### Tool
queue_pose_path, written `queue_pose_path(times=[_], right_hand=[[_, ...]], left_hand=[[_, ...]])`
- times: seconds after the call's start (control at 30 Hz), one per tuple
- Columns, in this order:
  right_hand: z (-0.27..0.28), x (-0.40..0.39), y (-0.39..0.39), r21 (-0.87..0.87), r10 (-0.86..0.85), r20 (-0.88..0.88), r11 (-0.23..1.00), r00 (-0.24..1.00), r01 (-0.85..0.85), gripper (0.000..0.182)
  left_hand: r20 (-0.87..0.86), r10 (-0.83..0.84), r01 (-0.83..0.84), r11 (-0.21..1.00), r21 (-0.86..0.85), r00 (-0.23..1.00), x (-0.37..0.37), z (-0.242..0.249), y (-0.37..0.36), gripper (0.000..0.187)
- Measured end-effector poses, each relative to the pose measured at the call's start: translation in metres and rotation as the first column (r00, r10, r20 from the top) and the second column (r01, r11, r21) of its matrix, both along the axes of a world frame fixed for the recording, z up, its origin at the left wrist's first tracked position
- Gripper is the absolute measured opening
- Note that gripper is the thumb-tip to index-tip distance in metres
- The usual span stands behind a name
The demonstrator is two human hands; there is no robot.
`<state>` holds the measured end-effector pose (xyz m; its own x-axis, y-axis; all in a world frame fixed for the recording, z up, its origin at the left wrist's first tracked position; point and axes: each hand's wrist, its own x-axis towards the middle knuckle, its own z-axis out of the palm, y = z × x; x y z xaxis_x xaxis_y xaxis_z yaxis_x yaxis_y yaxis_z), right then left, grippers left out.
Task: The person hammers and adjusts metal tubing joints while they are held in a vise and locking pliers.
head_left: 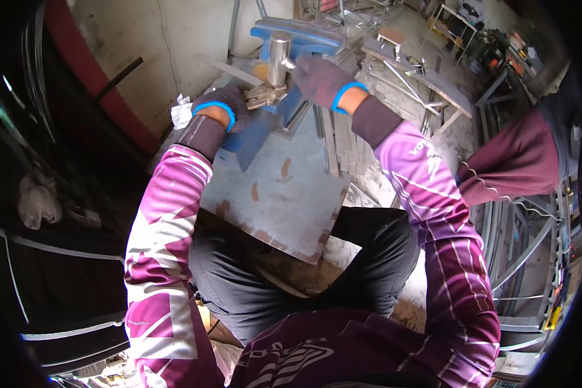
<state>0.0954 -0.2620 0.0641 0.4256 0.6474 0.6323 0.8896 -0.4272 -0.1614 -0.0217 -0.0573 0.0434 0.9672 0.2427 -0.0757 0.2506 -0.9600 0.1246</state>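
My left hand (225, 107), in a dark knit glove with a blue cuff, is closed around silvery pliers (264, 96) whose head points right. A flat metal strip (229, 70) reaches from the pliers toward the upper left. In my right hand (320, 81), gloved the same way, is a hammer (279, 57) with a thick, shiny cylindrical head. The hammer head stands upright right over the pliers' jaws and overlaps them in this view. Beneath both hands is blue metalwork (291, 107), part of a larger blue vise (297, 35).
A worn grey metal tabletop (284, 187) extends toward my knees. Flat metal bars (339, 145) lie along its right side. Crumpled white paper (182, 112) is left of my left hand. Another person's maroon-clothed leg (514, 158) is close on the right, near a low bench (443, 90).
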Motion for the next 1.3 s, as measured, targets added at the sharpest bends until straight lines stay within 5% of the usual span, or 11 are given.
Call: queue_pose_path(times=[0.03, 0.07, 0.2, 0.37, 0.4, 0.47, 0.57, 0.77, 0.93, 1.1, 1.3], right_hand=[[-0.006, -0.005, -0.001, -0.151, -0.154, -0.239, 0.981, 0.959, 0.12, 0.024], [-0.006, -0.004, -0.006, -0.144, -0.16, -0.234, 0.981, 0.959, 0.128, 0.024], [-0.024, -0.003, -0.021, 0.056, -0.007, -0.462, 0.998, 0.887, 0.037, 0.026], [-0.104, -0.017, -0.027, 0.34, -0.053, -0.601, 0.886, 0.797, 0.316, 0.021], [-0.131, -0.019, -0.032, 0.402, 0.022, -0.645, 0.86, 0.764, 0.315, 0.02], [-0.157, -0.055, -0.058, 0.343, 0.072, -0.795, 0.872, 0.602, 0.348, 0.019], [-0.162, -0.117, -0.091, 0.114, -0.089, -0.728, 0.962, 0.679, 0.248, 0.046], [-0.179, -0.17, -0.093, -0.268, -0.146, -0.402, 0.963, 0.904, 0.036, 0.046], [-0.195, -0.185, -0.073, -0.262, -0.092, -0.32, 0.965, 0.943, 0.005, 0.042], [-0.187, -0.18, -0.074, -0.265, -0.062, -0.258, 0.964, 0.964, -0.009, 0.04], [-0.087, -0.119, -0.043, -0.01, -0.204, -0.216, 0.978, 0.955, 0.207, 0.05]], left_hand=[[0.01, -0.006, 0.006, 1.0, -0.016, 1.0, 0.0, 0.003, -0.001, 0.047], [0.016, -0.013, 0.013, 1.0, -0.009, 1.0, 0.001, 0.006, -0.002, 0.047], [0.029, -0.006, 0.009, 0.996, -0.089, 1.0, -0.017, 0.031, -0.02, 0.043], [-0.081, -0.022, 0.015, 0.996, -0.083, 0.996, 0.011, -0.028, 0.013, 0.049], [0.154, -0.005, 0.02, 0.995, -0.097, 0.988, 0.005, -0.037, 0.012, 0.038], [0.062, -0.014, 0.019, 0.996, -0.09, 0.998, 0.009, -0.035, 0.016, 0.039], [0.027, -0.033, 0.035, 0.998, -0.059, 0.999, 0.014, -0.037, 0.02, 0.038], [0.091, -0.066, 0.074, 0.994, -0.082, 0.994, 0.014, -0.044, 0.022, 0.038], [-0.037, -0.073, 0.073, 0.997, 0.018, 0.997, 0.014, -0.036, 0.021, 0.04], [0.051, -0.045, 0.049, 0.996, -0.071, 0.998, 0.015, -0.048, 0.027, 0.041], [0.01, 0.008, -0.007, 0.994, -0.105, 1.0, 0.01, -0.034, 0.017, 0.04]])
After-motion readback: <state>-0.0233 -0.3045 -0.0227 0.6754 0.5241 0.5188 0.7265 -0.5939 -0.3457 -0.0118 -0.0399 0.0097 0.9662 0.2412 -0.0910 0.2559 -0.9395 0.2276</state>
